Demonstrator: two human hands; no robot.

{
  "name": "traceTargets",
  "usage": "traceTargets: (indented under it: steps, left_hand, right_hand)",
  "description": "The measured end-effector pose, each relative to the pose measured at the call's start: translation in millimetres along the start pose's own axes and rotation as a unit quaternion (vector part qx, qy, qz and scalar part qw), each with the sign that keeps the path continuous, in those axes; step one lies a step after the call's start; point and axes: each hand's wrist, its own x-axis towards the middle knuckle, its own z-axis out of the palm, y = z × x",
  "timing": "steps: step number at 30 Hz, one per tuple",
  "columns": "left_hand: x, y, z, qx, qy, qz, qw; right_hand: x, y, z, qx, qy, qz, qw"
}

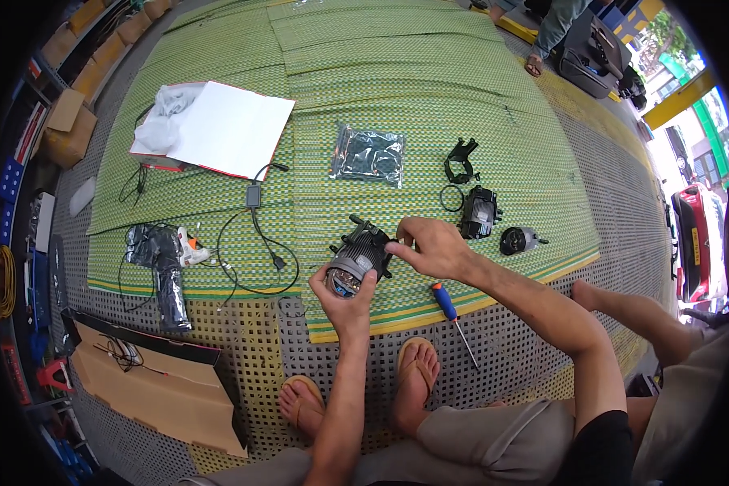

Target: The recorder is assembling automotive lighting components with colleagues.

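Observation:
My left hand [346, 312] is wrapped round the front of a black finned fog lamp [363, 253], its round lens tilted toward me. My right hand [435, 247] has its thumb pressed on the lamp's rear edge; its curled fingers partly hide what they grip there. Just right of that hand lie a black lamp housing [480, 213], a small round lamp [518, 240], a black bracket ring [460, 162] and a thin dark ring [452, 198]. A screwdriver [445, 302] with a blue and orange handle rests at the mat's front edge, below my right forearm.
The green woven mat [429, 97] carries a silver packet [369, 155], an opened white box [235, 121], a black cable with a small box [253, 196] and dark plastic wrapping [168, 275]. An open cardboard box [154, 385] sits front left. Another person's leg [640, 316] reaches in from the right.

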Motion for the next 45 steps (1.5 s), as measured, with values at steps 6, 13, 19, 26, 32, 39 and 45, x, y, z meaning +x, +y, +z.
traceTargets:
  steps: [6,13,19,26,32,39,45]
  left_hand:
    - [-1.9,1.5,1.3,0.01,-0.005,-0.011,1.0]
    - [-1.0,4.8,2.4,-0.019,0.001,-0.031,0.999]
    - [0.9,4.0,3.0,-0.021,-0.002,-0.035,0.999]
    - [5.0,-1.9,1.2,-0.005,0.016,-0.045,0.999]
    - [6.9,-9.7,-1.0,-0.012,-0.015,-0.013,1.0]
    - [10.6,-15.4,-2.2,0.034,-0.008,0.008,0.999]
    - [10.9,-14.1,-1.7,0.005,-0.011,-0.002,1.0]
  right_hand:
    - [7.4,7.6,6.2,-0.006,0.026,-0.12,0.992]
    - [4.2,8.8,1.4,0.023,0.02,-0.035,0.999]
    - [11.1,11.8,1.9,-0.084,-0.001,-0.139,0.987]
    - [9.7,10.7,-4.7,-0.082,0.007,-0.191,0.978]
    - [14.2,6.1,-1.1,-0.032,-0.063,-0.033,0.997]
    - [13.9,11.2,2.2,-0.078,0.003,-0.201,0.976]
    - [21.4,4.7,5.1,-0.081,-0.068,-0.054,0.993]
